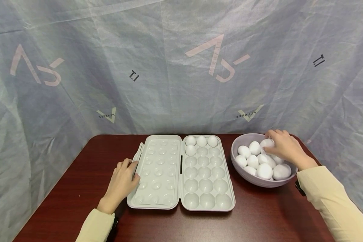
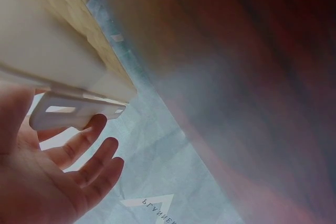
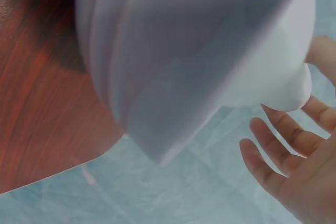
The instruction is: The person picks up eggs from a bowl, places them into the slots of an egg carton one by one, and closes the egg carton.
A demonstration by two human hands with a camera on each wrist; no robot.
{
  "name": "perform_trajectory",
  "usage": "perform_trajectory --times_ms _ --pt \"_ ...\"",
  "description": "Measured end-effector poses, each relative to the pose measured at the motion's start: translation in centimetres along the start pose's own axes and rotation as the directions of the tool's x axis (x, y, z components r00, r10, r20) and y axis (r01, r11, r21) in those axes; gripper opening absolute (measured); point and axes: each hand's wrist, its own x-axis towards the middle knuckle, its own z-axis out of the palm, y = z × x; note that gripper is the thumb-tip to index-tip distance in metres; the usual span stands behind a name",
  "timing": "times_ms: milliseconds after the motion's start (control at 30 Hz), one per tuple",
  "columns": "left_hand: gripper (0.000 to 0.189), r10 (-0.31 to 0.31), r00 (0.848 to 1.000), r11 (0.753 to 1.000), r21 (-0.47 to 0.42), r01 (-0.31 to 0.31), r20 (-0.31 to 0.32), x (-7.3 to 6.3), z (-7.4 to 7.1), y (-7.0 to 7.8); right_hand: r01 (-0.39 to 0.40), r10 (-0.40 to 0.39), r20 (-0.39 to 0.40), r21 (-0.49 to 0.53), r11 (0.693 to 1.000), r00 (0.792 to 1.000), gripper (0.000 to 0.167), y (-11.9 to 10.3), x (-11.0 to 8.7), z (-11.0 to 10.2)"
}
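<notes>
The right hand [image 1: 285, 146] is positioned over the far rim of the bowl [image 1: 236, 145], with its fingers curled onto one white egg [image 1: 266, 143] at the top of the pile. The right wrist view shows the fingers [image 3: 273, 156] spread alongside the bowl wall; whether the egg is fully gripped cannot be told. The bowl stands at the right side of the bench [image 1: 78, 188], just beside the egg tray [image 1: 181, 173], and contains roughly nine more eggs [image 1: 264, 170].

The left hand [image 1: 122, 181] rests flat on the bench against the left edge of the tray, fingers relaxed and straight, touching the latch tab [image 1: 139, 154]. The left wrist view confirms the fingers [image 2: 84, 145] lie extended under the tab [image 2: 73, 114], holding nothing.

The tray lies open. The lid half is on the left, the cup half on the right. Four eggs [image 1: 201, 141] occupy the far cups: three in the back row, one in the left cup of the second row. The remaining cups are vacant.

A wrinkled blue-grey backdrop [image 1: 169, 67] with printed logos hangs behind the bench.
</notes>
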Motion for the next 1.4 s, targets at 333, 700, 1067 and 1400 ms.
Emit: perform_trajectory --times_ms 333,700,1067,1400 --pt "0.038 0.006 1.0 1.0 -0.001 -0.006 -0.013 0.0 0.1 -0.1 0.085 -0.087 -0.072 -0.032 0.996 0.994 0.04 -1.7 0.5 -0.1" --pt "0.037 0.019 0.999 1.0 -0.001 -0.019 -0.034 0.0 0.2 -0.1 0.175 -0.178 -0.104 -0.042 0.984 0.978 0.035 -4.5 1.3 0.1" --pt "0.038 0.009 1.0 1.0 -0.002 -0.009 -0.007 0.0 0.0 -0.1 0.281 -0.286 -0.143 -0.054 0.958 0.947 0.033 -8.2 2.4 0.9" --pt "0.038 0.008 1.0 1.0 -0.001 -0.008 -0.013 0.0 0.0 -0.1 0.332 -0.335 -0.128 -0.044 0.942 0.934 0.033 -11.7 3.2 1.4"
